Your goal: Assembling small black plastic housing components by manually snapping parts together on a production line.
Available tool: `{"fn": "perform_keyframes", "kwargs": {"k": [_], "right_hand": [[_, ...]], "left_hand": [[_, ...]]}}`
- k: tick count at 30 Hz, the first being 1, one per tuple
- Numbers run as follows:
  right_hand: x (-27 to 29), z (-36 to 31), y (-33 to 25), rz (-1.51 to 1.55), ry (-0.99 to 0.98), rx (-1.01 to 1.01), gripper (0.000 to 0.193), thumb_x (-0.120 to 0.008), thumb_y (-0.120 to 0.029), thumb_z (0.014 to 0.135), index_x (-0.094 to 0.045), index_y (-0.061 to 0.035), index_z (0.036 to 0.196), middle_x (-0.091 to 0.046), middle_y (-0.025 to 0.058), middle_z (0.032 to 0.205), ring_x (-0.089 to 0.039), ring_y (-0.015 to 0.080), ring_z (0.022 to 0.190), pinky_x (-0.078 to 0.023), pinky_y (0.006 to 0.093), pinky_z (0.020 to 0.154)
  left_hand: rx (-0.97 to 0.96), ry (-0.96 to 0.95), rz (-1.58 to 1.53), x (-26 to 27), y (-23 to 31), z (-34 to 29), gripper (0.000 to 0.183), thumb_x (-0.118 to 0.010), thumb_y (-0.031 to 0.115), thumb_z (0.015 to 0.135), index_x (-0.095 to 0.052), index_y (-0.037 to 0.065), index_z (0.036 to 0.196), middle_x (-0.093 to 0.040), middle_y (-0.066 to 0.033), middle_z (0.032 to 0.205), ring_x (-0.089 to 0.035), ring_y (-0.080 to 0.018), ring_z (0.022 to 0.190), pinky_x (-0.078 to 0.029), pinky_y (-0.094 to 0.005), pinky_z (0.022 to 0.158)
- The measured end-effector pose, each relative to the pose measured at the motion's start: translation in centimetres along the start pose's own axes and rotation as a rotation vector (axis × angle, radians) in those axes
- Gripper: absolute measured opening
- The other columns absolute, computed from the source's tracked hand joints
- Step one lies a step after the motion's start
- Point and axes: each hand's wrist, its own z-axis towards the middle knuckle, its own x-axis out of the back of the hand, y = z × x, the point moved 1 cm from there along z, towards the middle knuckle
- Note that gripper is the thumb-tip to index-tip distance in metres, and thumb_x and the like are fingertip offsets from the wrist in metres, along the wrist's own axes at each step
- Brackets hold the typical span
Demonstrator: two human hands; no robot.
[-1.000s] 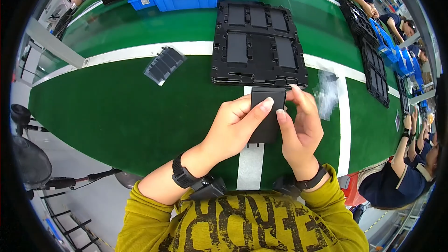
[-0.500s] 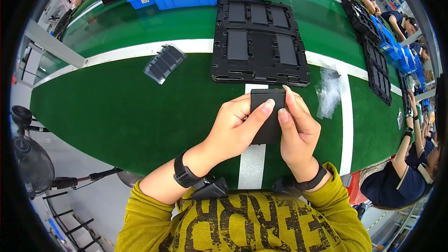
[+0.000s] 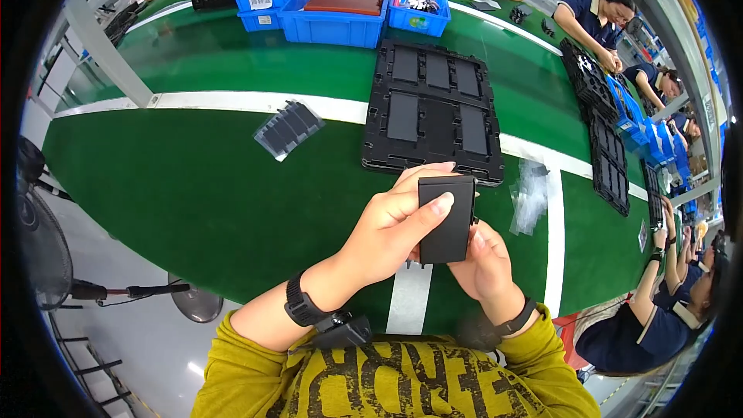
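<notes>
A flat, black rectangular case (image 3: 447, 236) is held upright over the table, its plain face toward me. My left hand (image 3: 385, 226) is closed on its left side, the thumb lying across the face and the fingers behind. My right hand (image 3: 489, 269) grips the lower right edge with thumb and fingertips; some of its fingers are hidden behind the case. Small dark tabs stick out at the case's right side and bottom. Just beyond my hands lies a stack of black molded trays (image 3: 439, 122), with dark flat rectangular pieces in the top tray's pockets.
Clear film with black strips (image 3: 288, 130) lies left of the trays, crumpled clear plastic (image 3: 530, 197) to the right. Blue bins (image 3: 333, 31) stand at the back. More black trays (image 3: 611, 159) line the right side, where co-workers (image 3: 596, 23) sit. A metal post (image 3: 108, 46) rises at left.
My right hand has slid down from the case's upper right to its lower right edge. The left hand keeps its hold. The whole view has shifted, showing more of the table's far side.
</notes>
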Motion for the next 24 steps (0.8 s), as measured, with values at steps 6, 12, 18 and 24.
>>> {"fn": "perform_keyframes", "kwargs": {"k": [6,12,18,24], "right_hand": [[0.2,0.7,0.4,0.280,-0.119,-0.139,0.046,-0.046,-0.028,0.093,-0.031,-0.0056,0.131,-0.045,0.0146,0.126,-0.052,0.0284,0.110,-0.041,0.0440,0.094],[1.1,0.8,0.6,0.217,-0.128,-0.071,0.045,-0.042,-0.029,0.095,-0.034,-0.0023,0.131,-0.048,0.0180,0.123,-0.052,0.0319,0.110,-0.041,0.0422,0.092],[0.3,0.6,0.3,0.165,-0.134,-0.101,0.048,-0.038,-0.033,0.096,-0.040,0.0039,0.126,-0.051,0.0241,0.120,-0.053,0.0317,0.109,-0.041,0.0409,0.092],[0.2,0.4,0.2,0.130,-0.162,-0.196,0.049,-0.038,-0.034,0.096,-0.042,0.0064,0.123,-0.055,0.0236,0.113,-0.054,0.0320,0.106,-0.042,0.0414,0.091]], "left_hand": [[-0.164,-0.079,0.262,0.4,0.0,0.7,0.032,-0.044,0.020,0.093,-0.058,-0.003,0.111,-0.052,-0.0129,0.124,-0.042,-0.0216,0.121,-0.037,-0.0335,0.097],[-0.073,0.082,0.022,0.4,0.0,0.9,0.032,-0.043,0.020,0.094,-0.057,-0.002,0.112,-0.057,-0.0129,0.115,-0.051,-0.0195,0.109,-0.038,-0.0334,0.095],[-0.073,0.000,0.209,2.5,1.7,0.9,0.023,-0.046,0.010,0.091,-0.062,-0.003,0.102,-0.063,-0.0107,0.099,-0.057,-0.0173,0.095,-0.044,-0.0291,0.085],[-0.278,-0.232,0.449,3.8,2.9,1.0,0.027,-0.049,-0.001,0.085,-0.060,-0.004,0.109,-0.062,-0.0145,0.102,-0.058,-0.0244,0.098,-0.044,-0.0315,0.086]]}}
